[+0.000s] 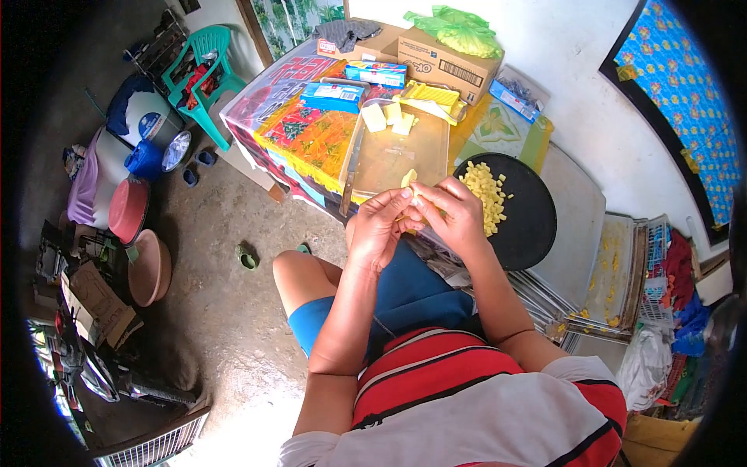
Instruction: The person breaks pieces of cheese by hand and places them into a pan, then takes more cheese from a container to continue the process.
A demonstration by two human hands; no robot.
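The left hand (379, 226) and the right hand (454, 214) meet fingertip to fingertip above the person's lap, both pinched on one small yellow piece (410, 204) caught between them (most of it is hidden by the fingers). Just beyond the hands lies a cutting board (405, 159) on the table; one more yellow sliver (408, 178) sits at its near edge and three pale blocks (389, 117) rest at its far end. Just right of the right hand, a round black tray (529, 226) carries a heap of yellow cubes (486, 198), too many and too small to count.
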